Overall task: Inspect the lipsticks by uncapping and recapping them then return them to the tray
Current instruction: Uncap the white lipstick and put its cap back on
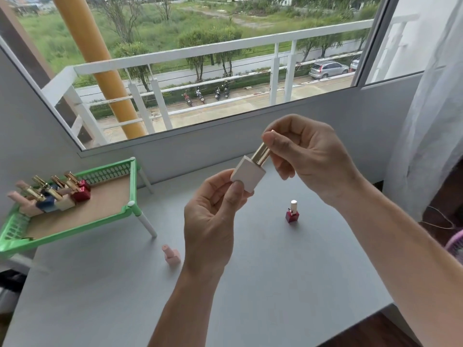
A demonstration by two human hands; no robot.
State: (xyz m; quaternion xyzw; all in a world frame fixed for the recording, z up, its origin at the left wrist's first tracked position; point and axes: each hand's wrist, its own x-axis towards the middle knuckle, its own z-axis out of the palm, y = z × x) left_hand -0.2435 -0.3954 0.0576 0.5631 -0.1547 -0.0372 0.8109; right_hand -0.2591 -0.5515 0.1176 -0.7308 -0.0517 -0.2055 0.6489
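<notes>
I hold a lipstick (pixel 251 171) above the table's middle, tilted up to the right. My left hand (pixel 213 216) pinches its pale pink square base. My right hand (pixel 303 156) grips the gold cap (pixel 260 152) at the upper end; the cap sits against the base. A pink lipstick (pixel 171 254) stands on the table left of my left wrist. A red one with a pale cap (pixel 292 212) stands under my right forearm. The green tray (pixel 125 210) on white legs at the left carries several lipsticks (pixel 57 194) in a cluster.
The grey table (pixel 250 284) runs up to a grey wall under a wide window. A white curtain (pixel 431 121) hangs at the right. The table's front right corner drops off to a dark wood floor. A pink fan edge (pixel 457 249) shows at far right.
</notes>
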